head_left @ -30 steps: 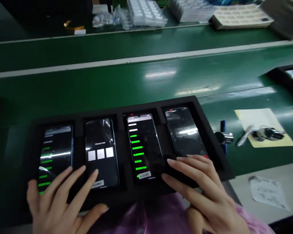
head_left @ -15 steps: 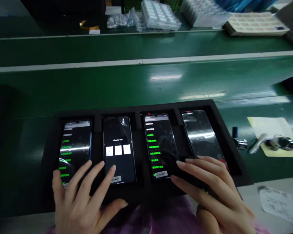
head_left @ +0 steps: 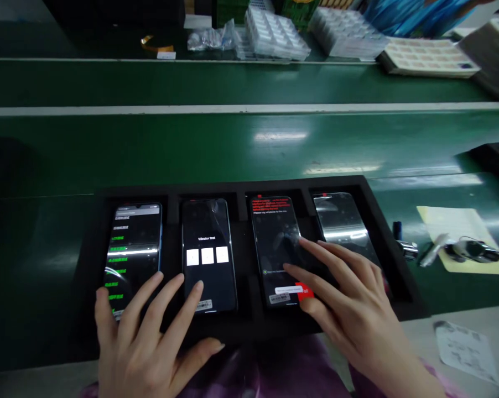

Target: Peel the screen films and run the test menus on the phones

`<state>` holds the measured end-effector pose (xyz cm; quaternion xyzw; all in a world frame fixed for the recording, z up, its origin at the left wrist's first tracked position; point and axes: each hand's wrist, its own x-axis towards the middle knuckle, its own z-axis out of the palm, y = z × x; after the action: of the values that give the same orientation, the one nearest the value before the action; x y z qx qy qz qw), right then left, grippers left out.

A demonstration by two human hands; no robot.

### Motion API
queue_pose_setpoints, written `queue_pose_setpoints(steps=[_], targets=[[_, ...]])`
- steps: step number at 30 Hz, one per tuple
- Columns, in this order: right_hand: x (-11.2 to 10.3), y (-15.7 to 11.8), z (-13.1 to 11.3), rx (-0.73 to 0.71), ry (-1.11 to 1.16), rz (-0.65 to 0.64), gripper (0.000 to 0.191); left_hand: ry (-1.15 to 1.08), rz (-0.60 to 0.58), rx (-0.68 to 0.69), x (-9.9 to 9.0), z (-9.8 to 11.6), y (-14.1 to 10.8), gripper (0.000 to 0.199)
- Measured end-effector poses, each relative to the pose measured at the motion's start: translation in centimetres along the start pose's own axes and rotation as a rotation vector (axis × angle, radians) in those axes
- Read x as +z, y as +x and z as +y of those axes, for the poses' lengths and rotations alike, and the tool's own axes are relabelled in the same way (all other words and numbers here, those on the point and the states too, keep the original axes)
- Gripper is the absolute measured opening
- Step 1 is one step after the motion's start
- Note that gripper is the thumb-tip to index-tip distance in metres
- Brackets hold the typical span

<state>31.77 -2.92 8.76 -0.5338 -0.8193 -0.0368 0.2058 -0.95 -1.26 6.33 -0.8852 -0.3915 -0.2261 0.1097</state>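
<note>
Several phones lie face up in separate slots of a black foam tray (head_left: 243, 326). The leftmost phone (head_left: 135, 243) shows a list with green lines. Beside it, a phone (head_left: 208, 226) reads "Vibrator test" above white squares. A third phone (head_left: 274, 237) has red text at the top and a red box low on its screen. The rightmost phone (head_left: 343, 218) has a dark, reflecting screen. My left hand (head_left: 141, 342) rests spread over the lower parts of the left two phones. My right hand (head_left: 349, 298), fingers apart, reaches over the third phone and partly hides the rightmost one. Neither hand holds anything.
Clear plastic trays (head_left: 274, 36) and a stack of printed sheets (head_left: 427, 58) stand on the back ledge. At right, a yellow paper (head_left: 457, 221) lies under metal items. Another black tray (head_left: 490, 160) sits at the right edge. A white paper (head_left: 467, 348) lies lower right.
The third phone's green list has given way to a dark screen with red text and a red box. My right hand has shifted slightly left and up over that phone, its thumb now showing.
</note>
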Motion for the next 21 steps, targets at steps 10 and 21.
queue_pose_setpoints(steps=[10,21], targets=[[1.4,-0.6,1.2,-0.041,0.053,0.107,0.027,-0.057,-0.031,-0.239,-0.5,2.1,0.8,0.05],[0.9,-0.8,-0.4,-0.007,0.123,0.156,0.031,-0.031,-0.118,-0.31,-0.1,1.6,3.6,0.079]])
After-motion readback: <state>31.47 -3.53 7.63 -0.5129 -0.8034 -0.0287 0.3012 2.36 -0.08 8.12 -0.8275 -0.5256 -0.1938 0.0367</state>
